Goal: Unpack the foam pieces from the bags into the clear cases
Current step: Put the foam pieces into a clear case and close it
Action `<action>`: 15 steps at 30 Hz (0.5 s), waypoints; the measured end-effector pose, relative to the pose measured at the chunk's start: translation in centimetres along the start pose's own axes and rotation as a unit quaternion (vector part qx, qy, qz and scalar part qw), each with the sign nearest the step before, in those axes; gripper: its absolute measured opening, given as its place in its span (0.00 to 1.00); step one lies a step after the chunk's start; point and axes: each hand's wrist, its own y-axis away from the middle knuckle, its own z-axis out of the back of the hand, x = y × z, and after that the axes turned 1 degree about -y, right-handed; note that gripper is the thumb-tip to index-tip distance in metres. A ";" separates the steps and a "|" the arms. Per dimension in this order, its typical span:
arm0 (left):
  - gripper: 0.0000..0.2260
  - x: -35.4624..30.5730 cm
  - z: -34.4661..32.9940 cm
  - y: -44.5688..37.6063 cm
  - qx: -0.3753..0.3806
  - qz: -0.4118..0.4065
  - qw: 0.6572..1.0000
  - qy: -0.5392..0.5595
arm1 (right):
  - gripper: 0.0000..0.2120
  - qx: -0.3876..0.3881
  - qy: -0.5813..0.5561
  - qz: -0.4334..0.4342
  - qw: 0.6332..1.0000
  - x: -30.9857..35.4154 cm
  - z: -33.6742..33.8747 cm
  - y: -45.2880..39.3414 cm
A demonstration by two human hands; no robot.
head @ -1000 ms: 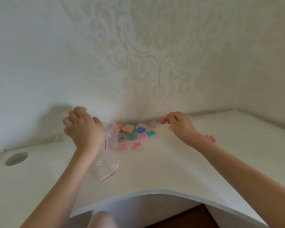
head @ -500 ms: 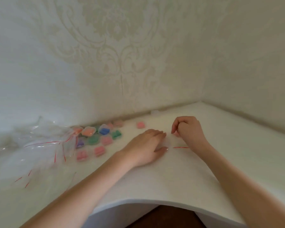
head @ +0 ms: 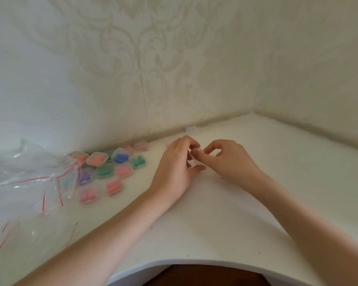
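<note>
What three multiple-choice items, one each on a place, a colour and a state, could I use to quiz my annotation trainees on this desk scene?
1. Where does the pile of empty bags lie?
A. on the left of the desk
B. in the far right corner
C. under the right hand

2. What colour is the foam in the blue-filled case?
A. yellow
B. blue
C. black

3. What are the left hand and right hand doing?
A. lying flat, apart
B. pinching one small clear item together
C. lifting the bags

Answers: 1 A, the bags sit at the left edge; 2 B, the foam shows blue through the lid; 3 B, both hands' fingertips meet on the item.
</note>
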 end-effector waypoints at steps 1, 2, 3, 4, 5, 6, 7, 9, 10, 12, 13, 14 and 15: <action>0.17 0.1 0.0 0.0 -0.008 0.004 1.000 0.011 | 0.18 0.010 -0.029 -0.007 0.999 0.1 0.2 0.0; 0.18 0.1 0.0 0.0 -0.014 0.006 1.000 0.025 | 0.17 0.025 -0.057 -0.017 0.998 0.3 0.4 0.0; 0.18 0.2 0.0 -0.1 -0.016 0.010 0.999 0.040 | 0.17 0.042 -0.078 -0.024 0.996 0.3 0.6 0.1; 0.18 0.2 0.0 -0.1 -0.016 0.018 0.998 0.056 | 0.17 0.054 -0.093 -0.026 0.994 0.2 0.8 0.1; 0.17 0.0 0.1 -0.1 -0.016 0.032 0.997 0.072 | 0.16 0.058 -0.102 -0.023 0.993 0.1 1.0 0.0; 0.17 -0.2 0.2 -0.1 -0.019 0.049 0.995 0.087 | 0.15 0.050 -0.108 -0.016 0.993 -0.2 1.1 -0.1; 0.16 -0.3 0.2 -0.2 -0.025 0.064 0.993 0.101 | 0.14 0.035 -0.108 -0.006 0.993 -0.5 1.2 -0.2; 0.17 -0.4 0.4 -0.5 -0.032 0.090 0.988 0.125 | 0.12 0.014 -0.112 0.008 0.994 -0.9 1.3 -0.4; 0.18 -0.4 0.4 -0.5 -0.029 0.105 0.984 0.143 | 0.13 0.013 -0.125 0.008 0.992 -1.0 1.3 -0.3; 0.15 -0.3 0.4 -0.7 -0.020 0.161 0.962 0.219 | 0.12 0.014 -0.152 0.016 0.988 -0.9 1.5 -0.3; 0.13 -0.2 0.4 -0.8 -0.011 0.197 0.942 0.272 | 0.10 0.014 -0.156 0.030 0.987 -0.9 1.6 -0.3; 0.10 0.0 0.5 -0.9 0.001 0.231 0.916 0.328 | 0.08 0.012 -0.150 0.051 0.987 -0.8 1.8 -0.2; 0.08 0.2 0.5 -1.0 0.015 0.256 0.885 0.388 | 0.08 0.010 -0.134 0.082 0.987 -0.8 1.8 -0.1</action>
